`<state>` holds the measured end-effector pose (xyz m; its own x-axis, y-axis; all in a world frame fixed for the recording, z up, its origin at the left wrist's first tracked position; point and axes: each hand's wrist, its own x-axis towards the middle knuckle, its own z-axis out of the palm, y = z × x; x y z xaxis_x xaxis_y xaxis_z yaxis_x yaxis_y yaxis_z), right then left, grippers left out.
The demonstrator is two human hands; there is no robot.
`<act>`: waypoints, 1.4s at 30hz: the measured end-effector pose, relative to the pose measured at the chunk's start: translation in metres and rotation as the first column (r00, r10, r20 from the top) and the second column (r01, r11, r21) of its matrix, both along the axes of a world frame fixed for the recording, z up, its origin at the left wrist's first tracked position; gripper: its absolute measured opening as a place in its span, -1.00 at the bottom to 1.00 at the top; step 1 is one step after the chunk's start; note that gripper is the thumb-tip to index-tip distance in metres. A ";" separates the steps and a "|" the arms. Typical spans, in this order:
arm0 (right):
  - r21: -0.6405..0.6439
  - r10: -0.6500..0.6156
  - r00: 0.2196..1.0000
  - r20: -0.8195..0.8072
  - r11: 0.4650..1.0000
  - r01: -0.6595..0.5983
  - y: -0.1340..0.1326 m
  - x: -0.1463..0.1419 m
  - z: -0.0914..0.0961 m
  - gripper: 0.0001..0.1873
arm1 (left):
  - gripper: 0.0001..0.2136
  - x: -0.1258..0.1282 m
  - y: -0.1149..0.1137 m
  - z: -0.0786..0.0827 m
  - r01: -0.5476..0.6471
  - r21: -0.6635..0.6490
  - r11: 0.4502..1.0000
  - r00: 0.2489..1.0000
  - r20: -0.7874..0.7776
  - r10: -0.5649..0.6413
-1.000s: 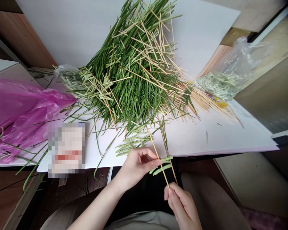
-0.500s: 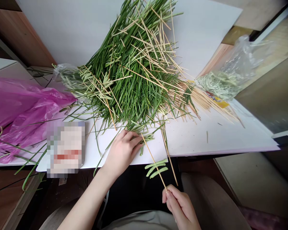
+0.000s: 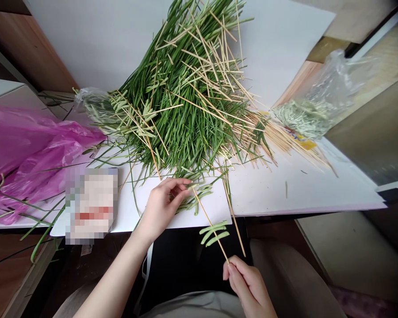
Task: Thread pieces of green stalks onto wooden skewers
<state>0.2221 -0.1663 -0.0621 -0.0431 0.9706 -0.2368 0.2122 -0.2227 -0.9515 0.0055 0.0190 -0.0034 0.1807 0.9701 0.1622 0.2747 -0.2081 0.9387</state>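
My right hand [image 3: 247,285] is closed on the lower end of a thin bamboo skewer [image 3: 208,221] that slants up to the left. A few short green stem pieces [image 3: 214,232] are threaded on it near the middle. My left hand [image 3: 162,205] rests on the white board's front edge, its fingers pinching at a small pile of cut green pieces [image 3: 194,196]. Behind lies a big heap of long green stalks [image 3: 185,97] mixed with many loose skewers [image 3: 268,132].
A pink plastic bag [image 3: 29,150] lies at the left. A clear bag of pale cut stems [image 3: 313,112] sits at the right. A blurred card [image 3: 91,203] lies on the white board [image 3: 301,185]. Wooden surfaces surround the board; my lap is below.
My left hand left the skewer, reached up to the cut pieces on the board and now curls its fingers on them. The right hand and skewer dropped slightly.
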 end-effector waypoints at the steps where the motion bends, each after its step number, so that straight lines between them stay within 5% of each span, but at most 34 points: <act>1: 0.000 0.011 1.000 0.002 1.000 -0.011 0.000 0.001 -0.001 -0.46 | -0.80 0.000 0.000 0.002 0.013 -0.060 0.998 0.995 0.098 -0.007; 6: -0.002 0.034 0.999 0.023 0.999 -0.034 -0.001 0.004 -0.002 -0.49 | -0.74 0.000 -0.002 0.008 0.115 -0.283 0.952 0.881 0.472 0.034; 11: 0.020 0.057 0.998 0.034 0.998 -0.058 -0.003 0.005 0.002 -0.49 | -0.72 0.003 -0.002 0.010 0.201 -0.404 0.892 0.783 0.614 0.101; 42: 0.006 0.060 0.998 0.036 0.998 -0.061 -0.003 0.006 0.002 -0.51 | -0.73 0.002 -0.002 0.009 0.203 -0.408 0.890 0.820 0.567 0.073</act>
<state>0.2276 -0.1698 -0.0602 -0.0934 0.9680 -0.2327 0.2594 -0.2020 -0.9444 0.0077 0.0173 0.0053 0.2580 0.9498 -0.1769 -0.3189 0.2566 0.9124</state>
